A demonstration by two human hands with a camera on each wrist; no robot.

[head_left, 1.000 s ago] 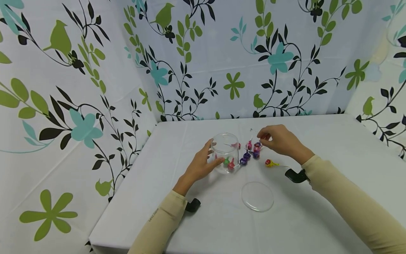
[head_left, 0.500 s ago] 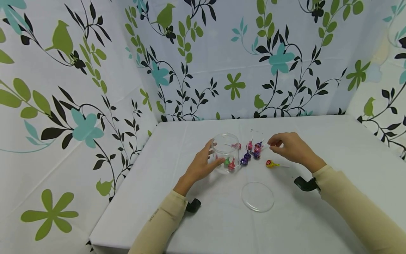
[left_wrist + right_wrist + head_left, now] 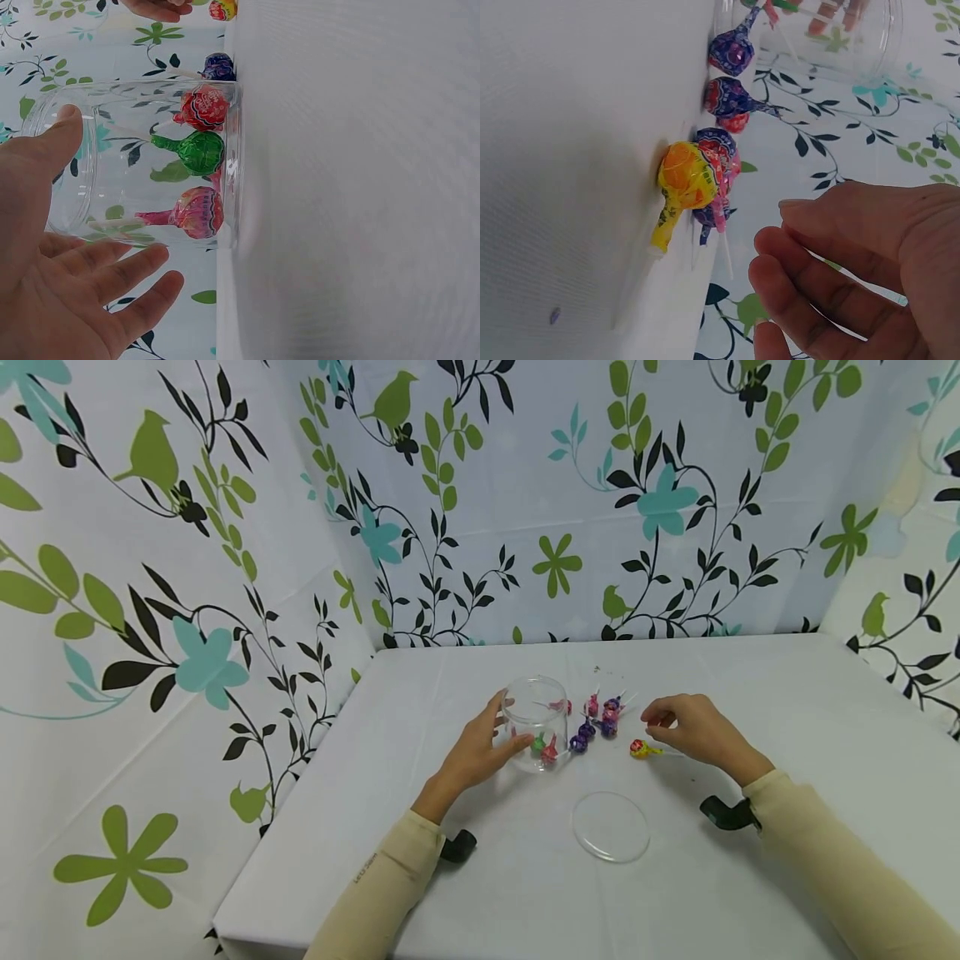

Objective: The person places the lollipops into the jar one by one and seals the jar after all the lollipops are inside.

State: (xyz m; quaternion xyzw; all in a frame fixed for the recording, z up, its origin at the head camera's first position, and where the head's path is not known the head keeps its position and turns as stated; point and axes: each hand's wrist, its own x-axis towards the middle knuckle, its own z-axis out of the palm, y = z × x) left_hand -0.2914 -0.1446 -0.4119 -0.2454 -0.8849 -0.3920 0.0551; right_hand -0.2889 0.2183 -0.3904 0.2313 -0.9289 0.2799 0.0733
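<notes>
The left hand point(image 3: 476, 750) grips a clear jar point(image 3: 534, 720) holding lollipops point(image 3: 201, 153); to its right, the right hand point(image 3: 699, 732), loosely curled and empty, hovers near a yellow-wrapped lollipop point(image 3: 641, 749).

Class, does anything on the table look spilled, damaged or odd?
Nothing looks spilled or damaged. The yellow lollipop lies apart from the other loose lollipops, and a dark speck stands out on the white cloth.
</notes>
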